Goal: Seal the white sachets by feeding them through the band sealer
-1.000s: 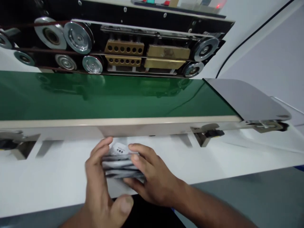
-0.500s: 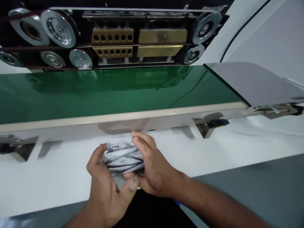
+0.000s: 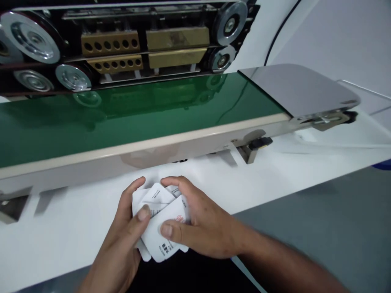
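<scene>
Between my two hands is a loose stack of small white printed packets point(image 3: 166, 232), with rounded corners and dark and red print on the top one. The packets lie fanned at uneven angles, their faces turned up. My left hand point(image 3: 130, 221) grips the stack's left side, thumb pressed on top. From the right, my right hand point(image 3: 195, 224) holds it with the thumb flat on the uppermost packet and the fingers curled round the far edge. Both hands are over the white ledge, in front of the conveyor. The stack's underside is hidden.
A green conveyor belt point(image 3: 146, 118) crosses in front, ending at a grey end plate point(image 3: 293, 87). Behind it stand metal pulleys point(image 3: 230, 24) and brass blocks point(image 3: 179, 38) of a machine. A black knob point(image 3: 259, 142) on a bracket juts out over the white ledge point(image 3: 290, 171).
The packets, edge-on before, now lie tilted with their faces up and fanned out. Both thumbs have moved onto the top of the stack. The camera view has shifted to the right.
</scene>
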Tool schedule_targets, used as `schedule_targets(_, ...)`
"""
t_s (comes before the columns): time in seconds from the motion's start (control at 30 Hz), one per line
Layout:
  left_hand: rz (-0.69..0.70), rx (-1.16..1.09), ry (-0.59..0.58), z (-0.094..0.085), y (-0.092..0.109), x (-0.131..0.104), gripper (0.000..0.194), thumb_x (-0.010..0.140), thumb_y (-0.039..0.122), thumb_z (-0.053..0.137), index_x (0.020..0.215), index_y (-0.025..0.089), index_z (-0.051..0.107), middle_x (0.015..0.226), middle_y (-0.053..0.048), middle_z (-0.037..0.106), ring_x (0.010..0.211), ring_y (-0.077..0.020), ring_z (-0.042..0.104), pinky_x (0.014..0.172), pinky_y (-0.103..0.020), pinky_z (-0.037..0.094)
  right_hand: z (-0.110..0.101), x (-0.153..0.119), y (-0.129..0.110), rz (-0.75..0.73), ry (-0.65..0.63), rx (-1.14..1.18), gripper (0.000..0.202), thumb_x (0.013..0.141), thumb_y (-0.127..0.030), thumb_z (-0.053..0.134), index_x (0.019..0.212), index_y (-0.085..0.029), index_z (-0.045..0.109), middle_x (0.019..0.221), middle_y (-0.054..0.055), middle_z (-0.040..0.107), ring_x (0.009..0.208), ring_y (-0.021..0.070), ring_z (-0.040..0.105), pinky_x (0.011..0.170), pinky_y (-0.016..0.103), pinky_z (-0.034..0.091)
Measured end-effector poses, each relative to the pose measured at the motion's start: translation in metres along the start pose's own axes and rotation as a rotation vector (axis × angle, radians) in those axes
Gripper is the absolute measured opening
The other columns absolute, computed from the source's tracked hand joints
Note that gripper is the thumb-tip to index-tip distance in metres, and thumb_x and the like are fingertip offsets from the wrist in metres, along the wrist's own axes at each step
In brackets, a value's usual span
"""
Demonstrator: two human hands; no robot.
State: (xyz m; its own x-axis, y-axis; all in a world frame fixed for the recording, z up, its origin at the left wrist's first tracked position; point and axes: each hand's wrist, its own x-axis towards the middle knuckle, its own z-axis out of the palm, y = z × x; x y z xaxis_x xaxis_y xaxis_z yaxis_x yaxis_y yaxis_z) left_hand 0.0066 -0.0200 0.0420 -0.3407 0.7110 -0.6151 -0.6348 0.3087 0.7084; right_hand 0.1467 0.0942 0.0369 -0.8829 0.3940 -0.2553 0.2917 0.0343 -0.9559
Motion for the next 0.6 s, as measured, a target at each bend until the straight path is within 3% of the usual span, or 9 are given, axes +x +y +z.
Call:
schedule_targets(0.07,-0.05,-0.007,-0.009,0.0,0.001,-0.003,0.061,0.077,0.046,0.075,0.131,0.051,0.046,0.132,-0.003,0.058,0.088,-0.02,0.071,0.085,-0.037,0.055,0.003,0.0,0.0,-0.027,0.017,-0.039,0.081,0.083,-0.042,0.071,0.146,-0.019,0.025,0.096,0.006,0.059,0.076,0.0192,0.059,0.07,0.038,0.051)
schedule_targets(0.13,-0.024,-0.037,0.013,0.0,0.002,-0.004,0.052,0.079,0.041,0.075,0.126,0.047,0.052,0.12,-0.002,0.064,0.08,-0.0172,0.071,0.082,-0.035,0.056,0.007,0.0,0.002,-0.046,0.098,0.019,0.082,0.082,-0.044,0.072,0.144,-0.022,0.024,0.099,0.006,0.061,0.083,0.021,0.061,0.076,0.04,0.052)
schedule_targets(0.2,0.009,-0.085,0.061,0.001,0.0,-0.003,0.041,0.081,0.038,0.074,0.118,0.042,0.057,0.102,0.0,0.068,0.074,-0.0153,0.07,0.079,-0.033,0.057,0.014,0.0,0.006,-0.035,0.247,0.094,0.074,0.083,-0.047,0.072,0.138,-0.025,0.028,0.102,0.005,0.062,0.089,0.0217,0.062,0.08,0.041,0.052)
schedule_targets(0.33,0.119,-0.144,0.093,0.002,-0.008,0.001,0.034,0.077,0.034,0.078,0.105,0.038,0.06,0.083,0.004,0.068,0.069,-0.0129,0.068,0.075,-0.029,0.058,0.024,0.004,0.015,-0.023,0.469,0.188,0.051,0.086,-0.051,0.067,0.118,-0.025,0.037,0.09,0.002,0.063,0.079,0.0184,0.061,0.07,0.036,0.051)
schedule_targets(0.5,0.113,-0.109,0.038,-0.003,-0.008,0.007,0.022,0.082,0.038,0.071,0.101,0.033,0.061,0.088,0.003,0.068,0.066,-0.0105,0.067,0.07,-0.022,0.058,0.023,0.011,0.013,-0.029,0.427,0.17,0.035,0.089,-0.047,0.065,0.099,-0.024,0.041,0.086,-0.001,0.061,0.074,0.016,0.06,0.064,0.031,0.049)
schedule_targets(0.6,0.079,-0.09,0.036,-0.004,-0.004,0.009,0.028,0.086,0.038,0.066,0.114,0.04,0.06,0.093,0.003,0.069,0.065,-0.0097,0.067,0.063,-0.018,0.056,0.018,0.014,0.009,-0.026,0.423,0.1,0.033,0.087,-0.045,0.067,0.096,-0.024,0.044,0.092,0.001,0.061,0.083,0.0187,0.061,0.067,0.032,0.051)
